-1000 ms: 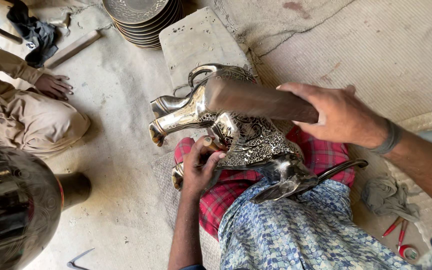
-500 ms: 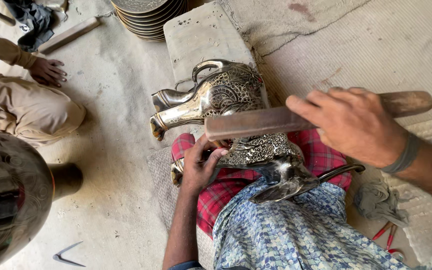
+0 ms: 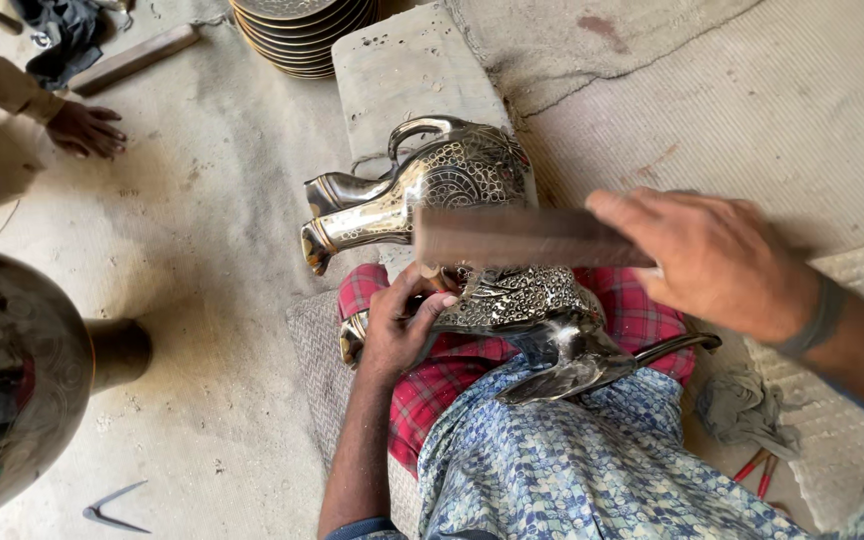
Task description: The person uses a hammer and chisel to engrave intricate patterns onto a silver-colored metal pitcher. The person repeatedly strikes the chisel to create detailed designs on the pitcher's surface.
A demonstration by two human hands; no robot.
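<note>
Two hands on work: left hand [image 3: 399,335] closed around a small tool against the engraved metal ewer [image 3: 452,190] lying across the lap on red checked cloth [image 3: 642,310]. Right hand [image 3: 717,260] grips a blurred wooden bar [image 3: 522,237] above the ewer. Stacked plates [image 3: 302,30] on the floor beyond.

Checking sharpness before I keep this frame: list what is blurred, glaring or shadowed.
Head view: the wooden bar and right hand are motion-smeared; the left hand and engraved metal jug are sharp; glare streaks the jug's neck; the dark vessel at left is soft.
</note>
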